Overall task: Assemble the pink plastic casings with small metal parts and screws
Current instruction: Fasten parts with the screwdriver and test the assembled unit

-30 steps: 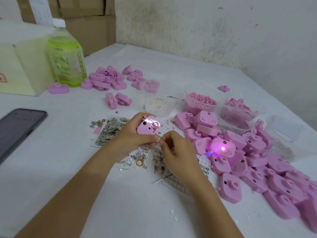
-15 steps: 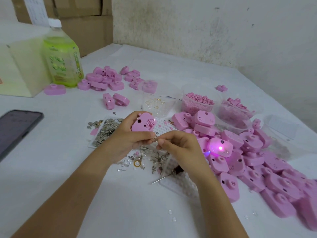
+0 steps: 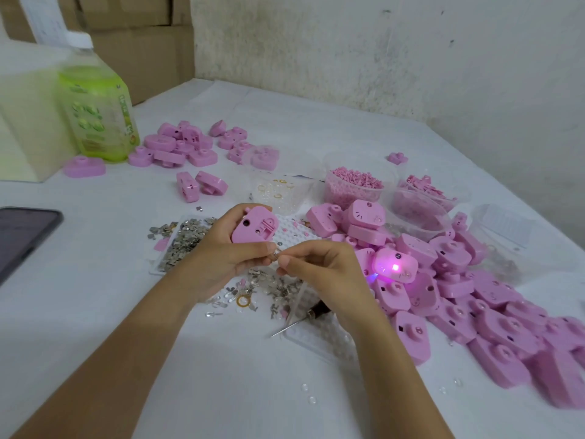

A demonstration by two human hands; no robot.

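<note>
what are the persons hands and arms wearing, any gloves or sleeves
Nothing is worn that shows. The left hand and right hand have no gloves and no rings in view. The left arm and right arm are uncovered down to the frame edge, with no sleeve, watch or bracelet visible.

Left hand (image 3: 221, 251) curled, gripping; right hand (image 3: 326, 274) fingers (image 3: 297, 253) pinched (tips meeting left thumb); forearms converging.

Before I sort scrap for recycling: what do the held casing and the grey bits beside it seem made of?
Casing: likely moulded plastic, matte opaque pink with rounded edges. Grey bits: probably thin metal, silvery and glinting, though too small to be sure.
</note>
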